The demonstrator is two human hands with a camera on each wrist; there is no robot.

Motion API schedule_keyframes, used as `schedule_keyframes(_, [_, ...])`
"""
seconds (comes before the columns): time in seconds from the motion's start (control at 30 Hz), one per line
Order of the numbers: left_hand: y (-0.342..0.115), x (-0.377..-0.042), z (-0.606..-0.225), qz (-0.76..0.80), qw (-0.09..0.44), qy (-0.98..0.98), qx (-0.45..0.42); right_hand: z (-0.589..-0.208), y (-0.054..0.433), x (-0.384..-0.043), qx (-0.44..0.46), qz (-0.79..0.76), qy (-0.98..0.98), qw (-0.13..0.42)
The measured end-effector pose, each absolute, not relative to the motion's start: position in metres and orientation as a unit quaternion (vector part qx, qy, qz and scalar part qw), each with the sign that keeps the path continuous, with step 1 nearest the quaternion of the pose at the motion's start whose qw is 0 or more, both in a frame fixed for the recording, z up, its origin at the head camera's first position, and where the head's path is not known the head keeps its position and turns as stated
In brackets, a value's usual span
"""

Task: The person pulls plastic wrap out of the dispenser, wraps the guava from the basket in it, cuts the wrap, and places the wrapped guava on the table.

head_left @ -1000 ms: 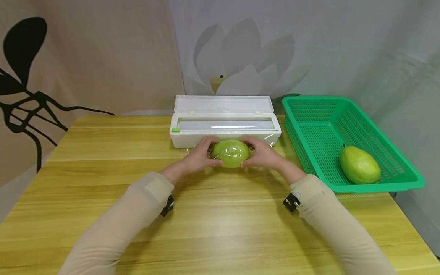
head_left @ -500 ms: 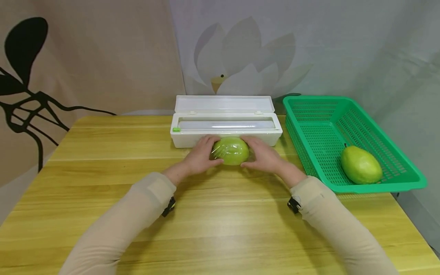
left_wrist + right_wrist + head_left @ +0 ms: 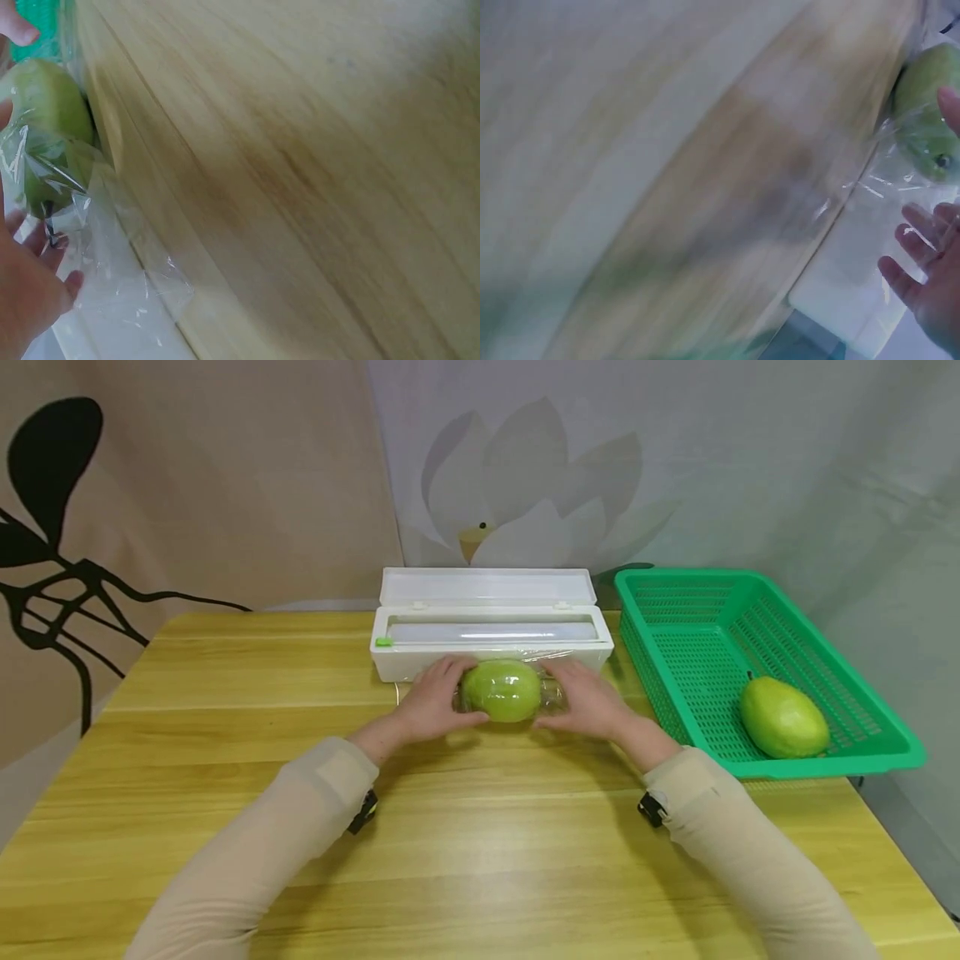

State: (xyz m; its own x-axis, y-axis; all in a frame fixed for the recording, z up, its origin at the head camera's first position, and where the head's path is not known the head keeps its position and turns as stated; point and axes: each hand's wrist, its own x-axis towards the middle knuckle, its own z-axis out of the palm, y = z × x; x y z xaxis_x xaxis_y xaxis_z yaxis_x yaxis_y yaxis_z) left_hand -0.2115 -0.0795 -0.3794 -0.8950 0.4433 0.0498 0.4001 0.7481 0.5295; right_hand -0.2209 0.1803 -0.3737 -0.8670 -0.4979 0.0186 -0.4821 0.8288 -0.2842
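Note:
A green pear (image 3: 501, 691) with clear plastic wrap (image 3: 124, 247) over it lies just in front of the white wrap dispenser (image 3: 397, 665). My left hand (image 3: 429, 702) grips the pear's left end, thumb on the near side and fingers on the far side. Around the stem, in the left wrist view, the wrap bunches loosely. My right hand (image 3: 588, 703) is a little away from the pear's other end, thumb and fingers spread around the loose wrap. The right wrist view has those fingers (image 3: 907, 281) apart behind the film.
The dispenser's lid (image 3: 487, 587) stands raised, showing the film roll (image 3: 495, 633) and a green slider (image 3: 384, 642). At the right, a green plastic basket (image 3: 671, 693) holds another pear (image 3: 783, 718). A curtain (image 3: 262, 485) hangs behind the wooden table (image 3: 480, 852).
My right hand has drawn off to the right from the pear, and film shows in the gap. The left hand stays at the pear's left end. The pear has moved only slightly.

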Motion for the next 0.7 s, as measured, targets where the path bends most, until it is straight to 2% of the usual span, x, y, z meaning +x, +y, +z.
schedule_keyframes(0.27, [-0.080, -0.210, -0.377, 0.259, 0.039, 0.940, 0.220, -0.368, 0.174, -0.215, -0.284, -0.165, 0.944, -0.002])
schedule_keyframes(0.7, [-0.074, -0.209, -0.376, 0.239, 0.032, 0.946, 0.215, -0.370, 0.165, -0.213, -0.280, -0.168, 0.945, 0.007])
